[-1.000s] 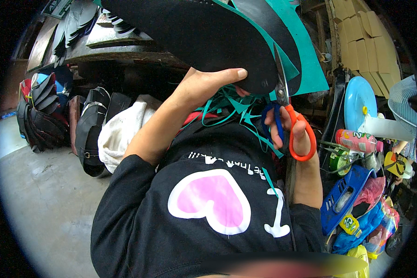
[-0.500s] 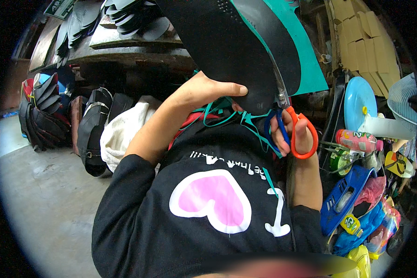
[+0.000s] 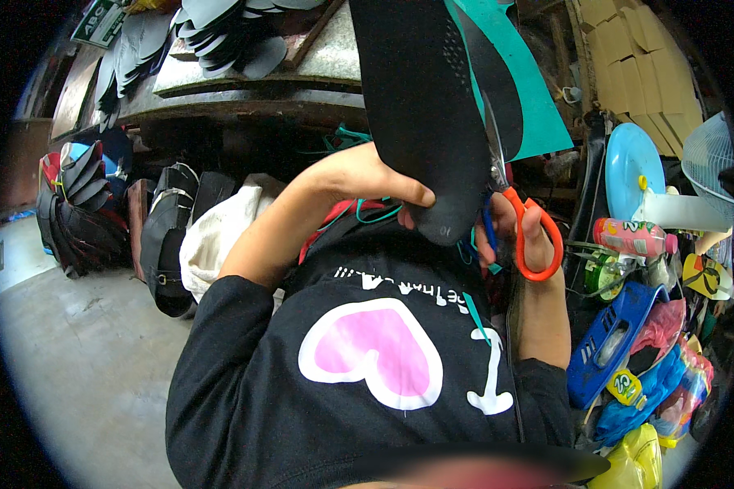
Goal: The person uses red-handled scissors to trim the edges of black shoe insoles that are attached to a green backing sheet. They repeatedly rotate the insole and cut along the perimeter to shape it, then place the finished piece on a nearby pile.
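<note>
My left hand [image 3: 367,183] grips the lower end of a long black rubber sole-shaped sheet [image 3: 420,106], held upright in front of my chest. My right hand [image 3: 514,224] is shut on orange-and-blue handled scissors [image 3: 522,220]; their blades run up along the sheet's right edge. A narrow black strip [image 3: 497,90] curls away from the sheet beside the blades. A teal sheet [image 3: 530,90] lies behind. Thin teal and red offcut strips [image 3: 367,216] lie on my lap under my hands.
A worn workbench [image 3: 245,81] with stacked black cut soles [image 3: 212,33] stands ahead. Black bags and sole bundles [image 3: 90,212] and a white sack [image 3: 216,232] sit on the concrete floor at left. At right: a blue plate [image 3: 632,167], bottles, plastic bags, cardboard [image 3: 628,57].
The black sheet has turned from nearly flat overhead to upright and shifted right. My left hand moved down along it, and the scissors have worked further up its right edge.
</note>
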A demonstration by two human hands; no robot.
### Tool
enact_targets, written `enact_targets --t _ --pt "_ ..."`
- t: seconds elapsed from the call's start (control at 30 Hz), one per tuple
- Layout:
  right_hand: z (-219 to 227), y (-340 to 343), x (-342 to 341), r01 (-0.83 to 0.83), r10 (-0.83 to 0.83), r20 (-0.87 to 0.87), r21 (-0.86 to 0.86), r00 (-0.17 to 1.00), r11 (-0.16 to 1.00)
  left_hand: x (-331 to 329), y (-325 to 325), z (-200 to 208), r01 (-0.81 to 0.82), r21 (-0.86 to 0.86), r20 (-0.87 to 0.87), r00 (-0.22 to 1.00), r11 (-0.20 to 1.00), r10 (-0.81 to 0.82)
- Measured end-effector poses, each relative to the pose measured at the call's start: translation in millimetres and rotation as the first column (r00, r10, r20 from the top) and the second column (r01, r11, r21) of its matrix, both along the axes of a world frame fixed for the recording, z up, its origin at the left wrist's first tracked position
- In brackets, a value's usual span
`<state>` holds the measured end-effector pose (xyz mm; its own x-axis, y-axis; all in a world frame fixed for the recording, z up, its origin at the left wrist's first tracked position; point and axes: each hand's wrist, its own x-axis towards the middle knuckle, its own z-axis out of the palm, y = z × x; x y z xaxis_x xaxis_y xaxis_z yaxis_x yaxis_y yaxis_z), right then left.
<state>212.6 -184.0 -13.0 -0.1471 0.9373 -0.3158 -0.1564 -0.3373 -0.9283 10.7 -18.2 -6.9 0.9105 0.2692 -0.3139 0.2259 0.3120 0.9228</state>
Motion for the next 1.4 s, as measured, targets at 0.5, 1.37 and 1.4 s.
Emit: enact_targets --t 0.5,1.37,1.4 --pt "-3.7 -0.7 -3.9 0.113 -0.115 0.073 0.029 0.991 0.993 4.8 5.4 -2.2 -0.05 0.163 0.315 0.949 0.985 -0.004" --pt "-5.7 4.7 -2.9 0.166 -0.173 0.06 0.111 0.983 0.98 32.5 -28.5 -10.8 -0.622 -0.034 0.377 0.717 0.782 0.586" --pt "-5.9 4.9 -0.8 0.127 -0.131 0.039 0.085 0.991 0.988 30.4 -26.1 -10.0 -0.617 -0.001 0.362 0.733 0.787 0.575"
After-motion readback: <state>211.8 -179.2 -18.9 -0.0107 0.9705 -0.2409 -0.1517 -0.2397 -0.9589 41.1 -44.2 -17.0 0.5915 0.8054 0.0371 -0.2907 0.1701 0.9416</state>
